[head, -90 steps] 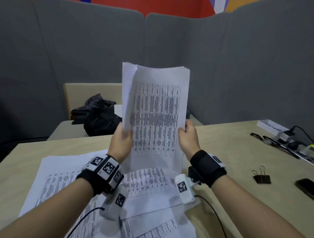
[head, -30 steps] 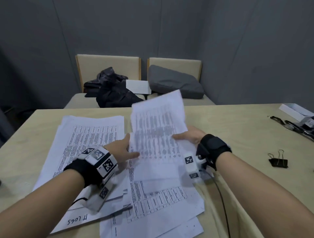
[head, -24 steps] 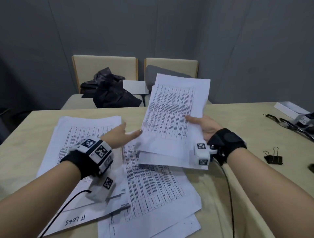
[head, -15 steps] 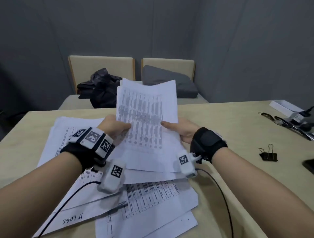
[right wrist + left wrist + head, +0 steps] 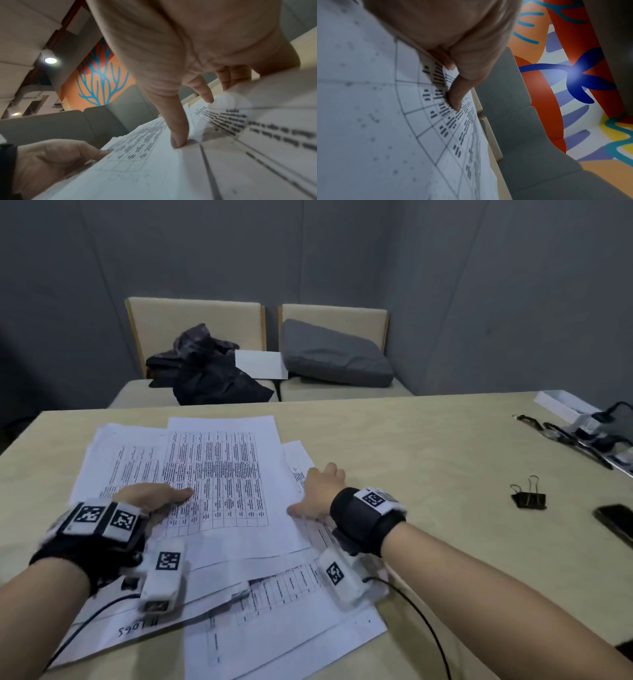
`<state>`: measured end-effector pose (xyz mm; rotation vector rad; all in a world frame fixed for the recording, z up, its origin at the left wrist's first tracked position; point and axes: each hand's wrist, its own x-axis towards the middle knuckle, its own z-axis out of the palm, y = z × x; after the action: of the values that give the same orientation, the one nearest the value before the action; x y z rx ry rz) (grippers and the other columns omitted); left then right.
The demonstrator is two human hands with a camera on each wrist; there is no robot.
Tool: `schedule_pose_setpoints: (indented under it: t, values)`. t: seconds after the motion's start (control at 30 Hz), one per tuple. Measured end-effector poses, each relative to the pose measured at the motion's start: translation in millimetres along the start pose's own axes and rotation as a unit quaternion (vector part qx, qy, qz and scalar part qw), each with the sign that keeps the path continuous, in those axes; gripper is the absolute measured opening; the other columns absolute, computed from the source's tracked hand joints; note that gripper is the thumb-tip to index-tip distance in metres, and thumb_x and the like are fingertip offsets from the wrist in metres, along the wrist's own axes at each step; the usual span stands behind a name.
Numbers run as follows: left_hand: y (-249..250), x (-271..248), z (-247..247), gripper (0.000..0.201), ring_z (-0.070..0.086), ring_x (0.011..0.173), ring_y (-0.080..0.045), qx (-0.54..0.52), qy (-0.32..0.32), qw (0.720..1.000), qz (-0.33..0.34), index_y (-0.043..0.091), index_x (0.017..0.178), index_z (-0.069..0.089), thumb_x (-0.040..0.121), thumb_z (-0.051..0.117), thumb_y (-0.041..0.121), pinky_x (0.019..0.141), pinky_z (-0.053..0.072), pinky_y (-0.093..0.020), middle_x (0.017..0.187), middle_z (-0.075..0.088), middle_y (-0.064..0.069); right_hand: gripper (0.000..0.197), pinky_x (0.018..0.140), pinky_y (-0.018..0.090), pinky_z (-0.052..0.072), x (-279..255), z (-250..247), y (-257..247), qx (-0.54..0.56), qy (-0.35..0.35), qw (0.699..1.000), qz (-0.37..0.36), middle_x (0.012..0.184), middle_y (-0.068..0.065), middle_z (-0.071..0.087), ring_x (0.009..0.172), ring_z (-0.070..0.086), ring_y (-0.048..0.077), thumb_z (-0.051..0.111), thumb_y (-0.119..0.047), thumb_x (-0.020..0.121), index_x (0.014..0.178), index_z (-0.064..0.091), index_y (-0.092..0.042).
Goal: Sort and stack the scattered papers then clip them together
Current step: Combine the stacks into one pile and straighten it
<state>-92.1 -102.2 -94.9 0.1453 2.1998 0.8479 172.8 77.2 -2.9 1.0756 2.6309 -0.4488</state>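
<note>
The gathered stack of printed sheets point(image 5: 222, 481) lies flat on top of the scattered papers point(image 5: 274, 628) on the table. My left hand point(image 5: 161, 496) pinches the stack's left edge, thumb on top and fingers underneath, as the right wrist view shows point(image 5: 51, 159). In the left wrist view the thumb point(image 5: 455, 94) presses on the printed table. My right hand point(image 5: 320, 491) rests at the stack's right edge. Its thumb point(image 5: 178, 140) presses down on that edge and its fingertips touch the sheet beside it. A black binder clip point(image 5: 529, 498) lies to the right, apart from both hands.
A dark phone point(image 5: 616, 523) lies near the table's point(image 5: 428, 457) right edge. A white box point(image 5: 565, 405) and cables sit at the back right. Beyond the table stand two chairs with black clothing point(image 5: 212, 371) and a grey cushion point(image 5: 335, 357).
The stack, held upright in both hands, has been tapped, tilted and is now laid flat on the scattered papers. Both hands came down with it to its side edges.
</note>
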Motion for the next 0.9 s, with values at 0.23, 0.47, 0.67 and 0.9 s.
schedule_pose_setpoints:
  t: [0.23,0.47,0.67,0.9]
  values:
    - [18.7,-55.5,5.8,0.034,0.053,0.067,-0.028,-0.01,0.004,1.0,0.005,0.004,0.073,0.056,0.085,0.066,0.034,0.085,0.049,-0.047,0.07,0.056,-0.016,0.101,0.09,0.038,0.048,-2.9,-9.5,-8.1,0.156,-0.013,0.987,0.039,0.138,0.02,0.041,0.118,0.054,0.037,0.082,-0.03,0.074,0.144,0.015,0.001]
    - [26.5,-77.0,7.5,0.05,0.033,0.046,-0.019,0.033,0.009,0.999,-0.023,0.006,0.056,0.041,0.085,0.064,0.04,0.051,0.03,-0.029,0.037,0.04,-0.008,0.076,0.097,0.041,0.041,-19.9,-1.8,6.7,0.029,0.037,0.998,0.047,0.135,0.017,0.039,0.125,0.04,0.035,0.073,-0.04,0.077,0.133,0.036,-0.005]
    - [25.7,-73.3,8.4,0.052,0.035,0.044,-0.018,0.046,0.004,0.999,-0.014,0.007,0.055,0.042,0.085,0.062,0.046,0.052,0.032,-0.03,0.035,0.04,-0.008,0.033,0.084,0.032,0.043,-27.5,10.1,-7.8,0.052,0.049,0.997,0.006,0.128,0.016,0.047,0.117,0.048,0.032,0.063,-0.013,0.085,0.113,0.047,-0.006]
    - [31.2,-91.8,11.9,0.057,0.03,0.026,-0.013,0.058,0.016,0.998,0.002,0.008,0.051,0.037,0.09,0.056,0.044,0.041,0.026,-0.022,0.029,0.035,-0.005,0.029,0.059,0.029,0.043,-27.4,1.3,-6.5,0.133,0.02,0.99,0.036,0.082,0.007,0.056,0.082,0.055,0.026,0.078,-0.015,0.074,0.087,0.055,-0.002]
